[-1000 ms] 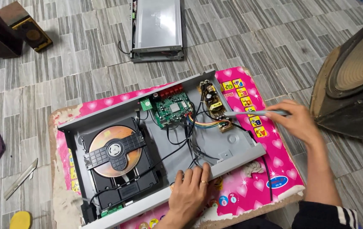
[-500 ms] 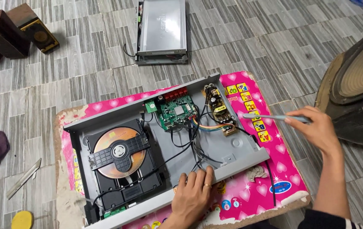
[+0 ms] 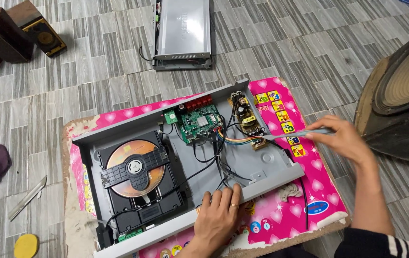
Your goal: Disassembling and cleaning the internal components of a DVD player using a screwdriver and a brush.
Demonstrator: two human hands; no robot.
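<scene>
My left hand (image 3: 219, 215) presses flat, fingers spread, on the front edge of the open disc player (image 3: 185, 162), at 6 o'clock on the pink board (image 3: 281, 224). My right hand (image 3: 343, 141) pinches a thin, stiff screwdriver (image 3: 293, 134) by its handle; its tip has moved nearer the fragile brown circuit board (image 3: 247, 119) at 3 o'clock.

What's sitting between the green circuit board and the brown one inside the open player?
In the head view, a bundle of black wires runs between the green circuit board and the brown circuit board; no other part.

hands (image 3: 216, 217): 2 | circuit boards (image 3: 198, 123): 2 | speakers (image 3: 15, 31): 2 | disc (image 3: 132, 168): 1
</scene>
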